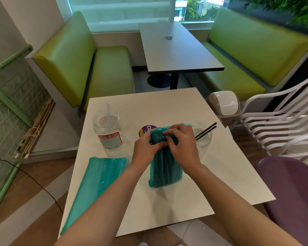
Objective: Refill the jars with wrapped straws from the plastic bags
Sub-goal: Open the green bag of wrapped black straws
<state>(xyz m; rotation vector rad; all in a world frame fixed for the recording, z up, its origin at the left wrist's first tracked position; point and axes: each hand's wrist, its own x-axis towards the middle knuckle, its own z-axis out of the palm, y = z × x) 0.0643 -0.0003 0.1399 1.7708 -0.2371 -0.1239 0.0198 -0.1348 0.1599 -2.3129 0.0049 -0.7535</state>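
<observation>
At a white table (167,107) in a café booth, a person works at the far end of a teal plastic bag (164,167) of dark straws that lies mid-table, its near end towards the camera. A second, longer teal bag (96,185) lies flat along the table's near-left edge, apparently untouched. The left hand (146,148) grips the first bag's bunched far end from the left, fingers curled round the plastic; the right hand (182,144) pinches the same bunched top from the right, fingers bent onto it. Far left stands a clear jar (108,130) with a red-and-white label, holding what looks like a single pale wrapped straw (108,108). To the right, just beyond the hands, a second clear jar (202,133) holds only two black straws (205,131) leaning over its rim. A purple lid (147,130) lies between the jars, partly hidden by the bag. By the look of it, the refill has scarcely begun: the bag is only being opened, and both jars remain nearly bare.
</observation>
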